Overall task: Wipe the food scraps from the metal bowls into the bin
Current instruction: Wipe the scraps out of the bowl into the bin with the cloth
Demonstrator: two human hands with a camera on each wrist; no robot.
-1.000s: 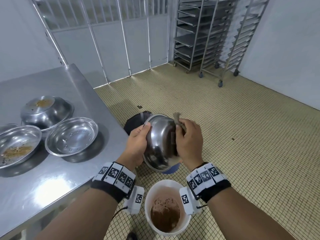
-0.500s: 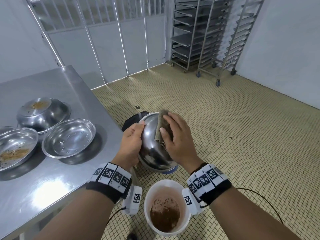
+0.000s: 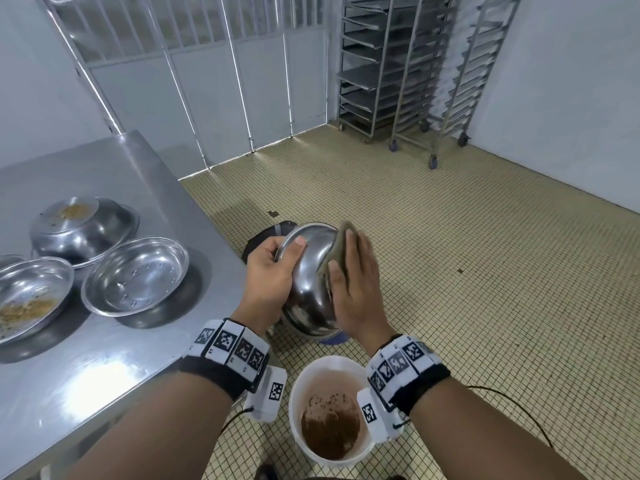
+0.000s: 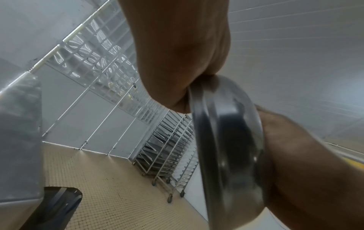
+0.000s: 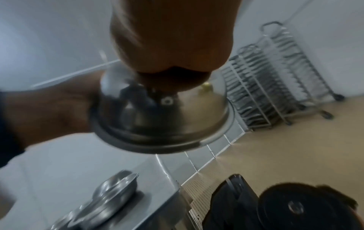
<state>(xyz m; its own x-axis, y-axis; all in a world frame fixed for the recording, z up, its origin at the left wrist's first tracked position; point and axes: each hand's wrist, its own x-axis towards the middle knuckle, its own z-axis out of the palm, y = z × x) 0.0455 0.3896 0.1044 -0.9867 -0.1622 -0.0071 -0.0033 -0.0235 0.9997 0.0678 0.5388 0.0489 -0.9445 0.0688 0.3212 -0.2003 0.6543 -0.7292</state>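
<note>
My left hand (image 3: 277, 265) grips the rim of a metal bowl (image 3: 311, 289), held on its side above the floor with its outer side turned toward me. My right hand (image 3: 353, 271) lies flat with straight fingers, pressing a brownish cloth (image 3: 341, 242) against the bowl's outer bottom. Below the hands stands a white bucket (image 3: 304, 382) with brown scraps in it. The left wrist view has the bowl (image 4: 226, 147) edge-on between the two hands. In the right wrist view the bowl (image 5: 167, 116) is blurred and its inside is hidden.
The steel table (image 3: 104, 358) at left carries an upturned bowl (image 3: 83, 230) with crumbs on its base, an empty bowl (image 3: 136, 275) and a bowl with scraps (image 3: 31, 303). A black bin (image 3: 266, 233) stands behind the held bowl. Wheeled tray racks (image 3: 408, 81) line the far wall.
My right hand went from clutching the cloth at the bowl's edge to lying flat on the bowl's outer side, then slid up it. The left hand kept its grip.
</note>
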